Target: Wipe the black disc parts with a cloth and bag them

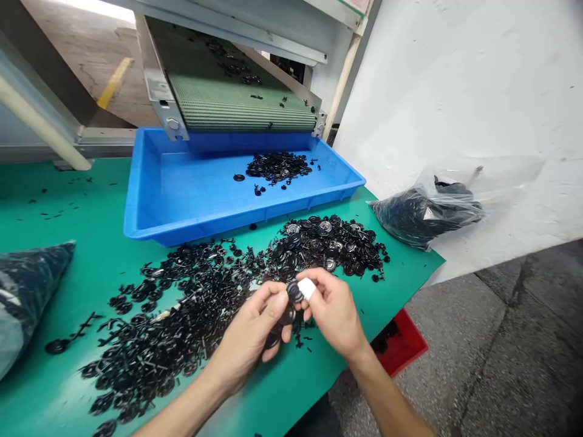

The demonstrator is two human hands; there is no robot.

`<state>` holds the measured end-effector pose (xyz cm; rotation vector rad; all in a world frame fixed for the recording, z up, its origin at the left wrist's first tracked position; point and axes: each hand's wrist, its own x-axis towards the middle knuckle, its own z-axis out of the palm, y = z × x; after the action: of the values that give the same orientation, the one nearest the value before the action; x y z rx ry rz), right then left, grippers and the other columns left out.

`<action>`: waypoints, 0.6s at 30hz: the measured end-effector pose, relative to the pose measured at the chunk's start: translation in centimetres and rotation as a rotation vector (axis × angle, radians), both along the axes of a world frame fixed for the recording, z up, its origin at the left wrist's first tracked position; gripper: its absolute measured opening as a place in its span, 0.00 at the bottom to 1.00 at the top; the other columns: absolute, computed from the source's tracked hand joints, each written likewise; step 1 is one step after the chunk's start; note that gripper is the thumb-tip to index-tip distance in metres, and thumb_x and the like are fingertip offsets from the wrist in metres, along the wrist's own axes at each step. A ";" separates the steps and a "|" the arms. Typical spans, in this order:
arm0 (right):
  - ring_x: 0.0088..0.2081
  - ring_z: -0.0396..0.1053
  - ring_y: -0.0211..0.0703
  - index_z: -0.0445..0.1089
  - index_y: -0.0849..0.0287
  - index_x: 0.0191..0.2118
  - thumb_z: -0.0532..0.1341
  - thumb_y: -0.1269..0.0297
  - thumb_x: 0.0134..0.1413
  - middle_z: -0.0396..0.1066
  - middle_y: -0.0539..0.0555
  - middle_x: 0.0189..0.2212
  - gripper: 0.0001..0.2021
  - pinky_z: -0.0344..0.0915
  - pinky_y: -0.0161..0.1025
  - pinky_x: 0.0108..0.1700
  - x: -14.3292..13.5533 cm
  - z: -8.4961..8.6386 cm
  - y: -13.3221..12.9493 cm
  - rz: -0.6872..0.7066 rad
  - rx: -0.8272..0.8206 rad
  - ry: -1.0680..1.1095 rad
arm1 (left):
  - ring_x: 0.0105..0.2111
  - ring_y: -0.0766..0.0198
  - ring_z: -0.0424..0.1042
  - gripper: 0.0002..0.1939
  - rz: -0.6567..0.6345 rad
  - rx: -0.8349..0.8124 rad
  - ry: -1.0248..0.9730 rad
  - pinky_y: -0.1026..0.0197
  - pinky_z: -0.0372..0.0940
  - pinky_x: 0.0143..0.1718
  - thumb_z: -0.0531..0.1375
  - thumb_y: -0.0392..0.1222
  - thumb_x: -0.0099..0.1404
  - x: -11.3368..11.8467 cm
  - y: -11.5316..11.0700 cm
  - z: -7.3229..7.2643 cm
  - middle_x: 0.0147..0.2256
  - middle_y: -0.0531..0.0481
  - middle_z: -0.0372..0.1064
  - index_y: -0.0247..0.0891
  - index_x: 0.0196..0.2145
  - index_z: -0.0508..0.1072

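Several round black plastic parts (295,292) are between my two hands, just above the green tabletop. My left hand (255,328) is closed on some of these discs, with more of them showing under its thumb and fingers. My right hand (330,306), with white tape or a cover (306,288) on a finger or thumb, pinches at the edge of the upper disc. Its fingertips partly hide what they grip. Beneath and beyond the hands spreads a heap of small black plastic parts (195,297), with bigger discs piled (332,240) at its right end.
A blue tray (195,221) holding black parts stands under the end of a green conveyor belt (241,103). Plastic bags of dark parts lie left (31,291) and right (423,212). Below the table's right edge is a red bin (407,346). A white panel (478,91) rises at right.
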<state>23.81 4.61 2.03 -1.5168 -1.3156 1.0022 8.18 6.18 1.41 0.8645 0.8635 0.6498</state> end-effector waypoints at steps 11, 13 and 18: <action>0.31 0.68 0.37 0.69 0.57 0.42 0.54 0.79 0.52 0.71 0.49 0.30 0.14 0.65 0.33 0.34 0.1 0.4 -1.3 0.241 0.091 -0.258 | 0.17 0.69 0.55 0.20 -0.002 0.216 0.314 0.69 0.51 0.16 0.52 0.59 0.66 0.2 -0.7 0.0 0.18 0.59 0.58 0.42 0.26 0.61; 0.33 0.69 0.40 0.68 0.58 0.45 0.52 0.78 0.54 0.72 0.52 0.34 0.16 0.65 0.36 0.37 -0.4 -0.2 -1.2 0.241 0.202 -0.328 | 0.17 0.69 0.54 0.20 0.035 0.192 0.302 0.68 0.51 0.16 0.51 0.60 0.66 0.4 -0.9 0.0 0.18 0.60 0.57 0.42 0.26 0.60; 0.32 0.68 0.40 0.69 0.59 0.41 0.51 0.76 0.55 0.71 0.52 0.31 0.13 0.64 0.36 0.37 -1.3 -1.8 -1.1 0.195 0.266 -0.369 | 0.15 0.69 0.52 0.20 0.076 0.124 0.297 0.68 0.49 0.15 0.51 0.59 0.66 0.7 -1.3 -0.2 0.16 0.60 0.56 0.42 0.24 0.59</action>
<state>22.48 3.55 0.20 -1.4289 -1.8077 0.6458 8.86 4.90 1.23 1.0610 1.1362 0.6554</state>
